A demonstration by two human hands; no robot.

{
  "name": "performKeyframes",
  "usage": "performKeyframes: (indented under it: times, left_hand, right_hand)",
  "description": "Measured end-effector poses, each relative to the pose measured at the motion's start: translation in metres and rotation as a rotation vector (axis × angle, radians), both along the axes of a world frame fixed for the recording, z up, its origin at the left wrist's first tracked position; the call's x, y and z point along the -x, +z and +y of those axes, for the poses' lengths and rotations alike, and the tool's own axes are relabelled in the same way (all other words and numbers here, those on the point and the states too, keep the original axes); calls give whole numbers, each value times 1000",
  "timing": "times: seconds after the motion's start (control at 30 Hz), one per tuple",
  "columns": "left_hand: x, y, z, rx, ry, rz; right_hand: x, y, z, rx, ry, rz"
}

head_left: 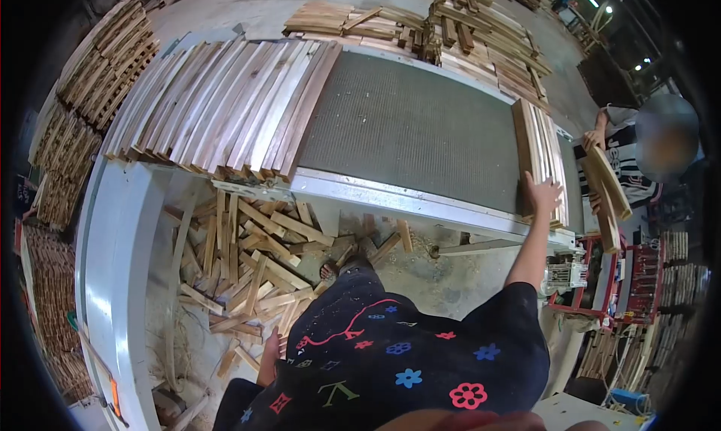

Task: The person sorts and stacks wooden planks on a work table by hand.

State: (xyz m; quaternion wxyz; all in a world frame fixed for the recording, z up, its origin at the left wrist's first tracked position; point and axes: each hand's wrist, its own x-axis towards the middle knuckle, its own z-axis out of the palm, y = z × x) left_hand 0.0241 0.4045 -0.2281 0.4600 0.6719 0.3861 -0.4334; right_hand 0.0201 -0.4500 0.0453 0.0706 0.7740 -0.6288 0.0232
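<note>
Darkness rings the edge of our view, cutting off the stacked timber (64,311) at far left. Our left hand (275,348) is low beside our dark patterned clothing (420,356), partly hidden by it and small in the picture; we cannot tell how far its fingers are open, or whether it holds anything. Beyond it, loose wood pieces (259,269) lie jumbled on the floor.

Our right hand (542,194) is easier to read — fingers open and spread, laid over the near part of the small group of boards (535,142) at the right of the ribbed belt (413,123). Its palm is turned from us, so we cannot make out the contact beneath. A longer row of boards (225,104) lies side by side at the belt's left, well apart from that group. Past the right end, a co-worker (638,149) holds wooden pieces (607,187) — the fingers there are partly hidden by the wood.
</note>
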Motion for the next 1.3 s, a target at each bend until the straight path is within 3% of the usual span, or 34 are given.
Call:
performKeyframes:
  times: [0.07, 0.13, 0.2, 0.27, 0.37, 0.47, 0.53, 0.67, 0.7, 0.77, 0.8, 0.87, 0.93, 1.03, 1.13, 1.27, 1.3]
  left_hand:
    - [8, -56, 35, 107, -175, 89]
    - [-11, 11, -7, 112, -284, 41]
    - [-24, 14, -30, 151, -240, -17]
    - [-40, -7, -43, 168, -235, -58]
    - [-69, -25, -70, 163, -336, -145]
    - [-96, 1, -98, 175, -439, -111]
    - [-107, 41, -128, 322, -496, -157]
    - [-141, 59, -200, 604, -727, -176]
    - [-141, 118, -234, 641, -723, -252]
    - [-139, 126, -282, 736, -828, -368]
    - [-141, 172, -308, 851, -813, -211]
    - [-136, 179, -353, 1096, -776, -258]
    - [-119, 134, -403, 1256, -324, -191]
    - [-111, 193, -401, 1481, 129, -68]
    - [-125, 196, -376, 1528, 66, -31]
    - [-127, 224, -358, 1313, 125, -167]
    - [-130, 222, -355, 1291, 162, -140]
  right_hand:
    - [4, -7, -4, 12, 54, -64]
    - [4, -24, -13, 87, 108, -65]
    - [-10, -6, 14, 123, 198, -62]
    - [-19, -9, 29, 260, 116, -42]
    - [-17, -7, 5, 87, 93, -118]
    - [-2, -2, -21, -79, 106, -292]
    - [3, -3, -15, -124, 171, -358]
    - [3, 26, 116, -89, 271, -351]
    - [9, 21, 141, -115, 367, -389]
    - [2, 36, 220, -213, 471, -422]
    - [-6, 47, 260, -219, 509, -397]
    - [-18, 44, 320, -276, 549, -384]
    - [-33, 28, 373, -170, 551, -373]
    - [-40, 19, 399, -354, 739, -616]
    - [-43, 18, 390, -620, 776, -725]
    - [-61, 10, 378, -453, 870, -646]
    - [-68, -5, 369, -542, 867, -748]
